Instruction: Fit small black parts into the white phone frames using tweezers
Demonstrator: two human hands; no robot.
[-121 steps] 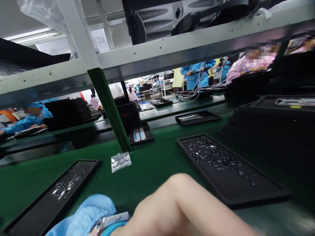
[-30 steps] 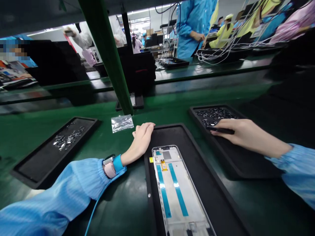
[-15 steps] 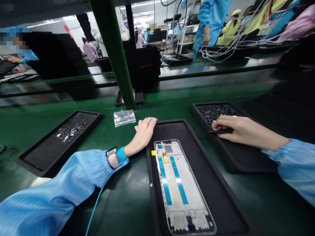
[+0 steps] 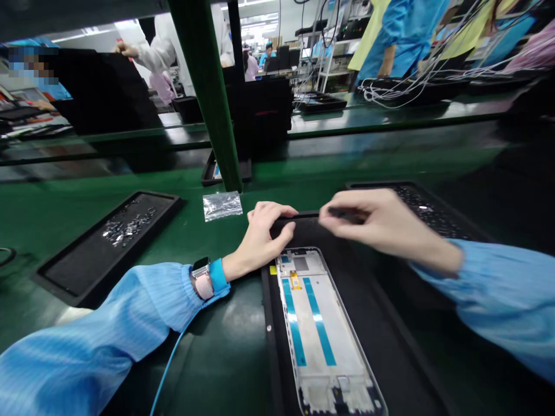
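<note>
A phone frame (image 4: 318, 335) with two blue strips lies face up in a black tray (image 4: 390, 358). My left hand (image 4: 271, 231) rests at the tray's far left corner, thumb and fingers apart, the thumb close to the frame's top edge. Above the tray's far right side, my right hand (image 4: 368, 219) is closed around a slim black tool (image 4: 347, 215); it looks like tweezers, but blur and the fingers hide most of it. Whether its tip carries a small part I cannot tell.
Another black tray (image 4: 433, 211) with many tiny parts lies partly behind my right arm. On the left is a tray (image 4: 73, 271) with shiny small pieces. A clear plastic bag (image 4: 222, 206) lies by the green post (image 4: 212, 98). A blue cord (image 4: 167, 370) runs from my left wrist.
My right hand has moved left with the black tool, from the right tray of small parts to above the phone's tray. My left hand's thumb has spread out towards the phone frame.
</note>
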